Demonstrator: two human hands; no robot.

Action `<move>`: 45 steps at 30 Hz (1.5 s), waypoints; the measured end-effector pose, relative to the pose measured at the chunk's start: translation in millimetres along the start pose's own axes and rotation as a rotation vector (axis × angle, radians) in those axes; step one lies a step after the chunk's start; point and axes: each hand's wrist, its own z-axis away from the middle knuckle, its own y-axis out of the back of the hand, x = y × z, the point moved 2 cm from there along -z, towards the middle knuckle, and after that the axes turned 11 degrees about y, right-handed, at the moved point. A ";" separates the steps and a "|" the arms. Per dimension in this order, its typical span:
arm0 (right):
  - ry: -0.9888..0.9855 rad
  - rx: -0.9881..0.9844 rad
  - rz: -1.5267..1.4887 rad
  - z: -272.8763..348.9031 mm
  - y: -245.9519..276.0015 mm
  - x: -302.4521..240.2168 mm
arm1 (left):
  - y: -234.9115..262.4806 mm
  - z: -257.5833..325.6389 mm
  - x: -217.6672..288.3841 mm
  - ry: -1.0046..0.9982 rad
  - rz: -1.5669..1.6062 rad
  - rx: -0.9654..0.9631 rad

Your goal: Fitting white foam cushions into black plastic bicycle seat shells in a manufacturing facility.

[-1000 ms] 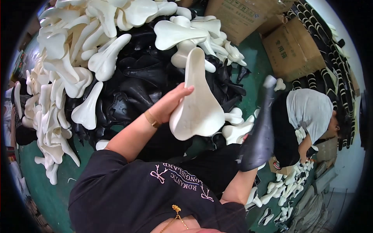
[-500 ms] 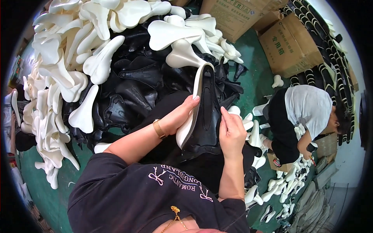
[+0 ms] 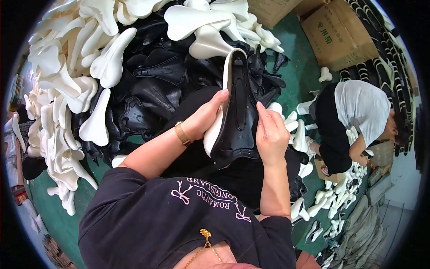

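You are seated on a green floor (image 3: 309,80), fitting a black saddle shell (image 3: 239,121) against a white foam pad (image 3: 214,130) above your lap. Your left hand (image 3: 204,119) grasps the pad's outer face, fingers wrapped over its edge; your right hand (image 3: 270,134) clasps the shell's right rim. The step looks like seating shell into pad. Next, you would likely need to press the edges evenly so both outlines align. Beyond the shell lies one heap of white pads (image 3: 71,76), too many to count, around a heap of black shells (image 3: 152,85). Right of the shell, one co-worker (image 3: 358,112) bends over; two cardboard boxes (image 3: 345,36) stand farther back.
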 end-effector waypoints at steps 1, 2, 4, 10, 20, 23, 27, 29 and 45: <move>-0.001 0.014 -0.059 -1.2 -0.5 0.6 | 2.0 1.2 1.1 -0.015 0.012 0.049; 0.003 0.015 -0.064 -1.1 0.7 0.0 | 8.1 -1.0 0.8 -0.007 0.012 0.048; -0.108 -0.005 -0.247 2.4 5.1 -1.1 | 9.8 -0.6 4.8 -0.011 0.021 0.034; -0.046 -0.017 -0.044 -1.4 5.2 -2.9 | 3.2 1.1 0.5 -0.023 0.017 0.010; -0.015 -0.026 -0.017 -5.8 -1.2 -3.0 | 10.2 -4.1 -8.7 -0.064 -0.002 0.001; -0.022 -0.051 0.011 -5.4 -3.6 -2.5 | 5.7 -1.4 -10.1 -0.089 -0.005 0.001; 0.016 -0.067 0.080 -10.8 -6.8 2.9 | -0.4 2.0 -5.7 0.000 0.060 -0.071; 0.023 -0.062 0.068 -12.2 -9.5 5.5 | -0.1 0.7 -4.6 -0.065 0.001 -0.041; -0.056 -0.151 0.097 -12.1 -17.2 0.9 | -7.1 7.1 -3.1 -0.118 -0.010 -0.001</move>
